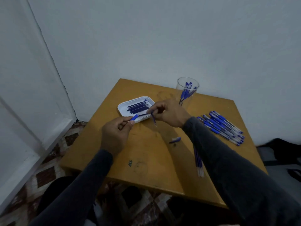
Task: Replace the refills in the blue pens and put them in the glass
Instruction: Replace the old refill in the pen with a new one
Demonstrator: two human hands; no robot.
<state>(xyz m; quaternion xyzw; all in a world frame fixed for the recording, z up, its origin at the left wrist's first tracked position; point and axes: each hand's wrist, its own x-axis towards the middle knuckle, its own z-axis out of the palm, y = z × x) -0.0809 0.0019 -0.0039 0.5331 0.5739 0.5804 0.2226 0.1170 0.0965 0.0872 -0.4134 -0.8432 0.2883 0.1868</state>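
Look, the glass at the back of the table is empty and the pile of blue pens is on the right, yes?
Not quite. The head view shows the glass already holds a few blue pens. The pile of blue pens does lie on the right of the table.

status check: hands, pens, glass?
Left hand pinches blue pen piece; right hand grips refill over white tray. Glass holds a few pens; pen pile waiting at right. Nothing blocking.
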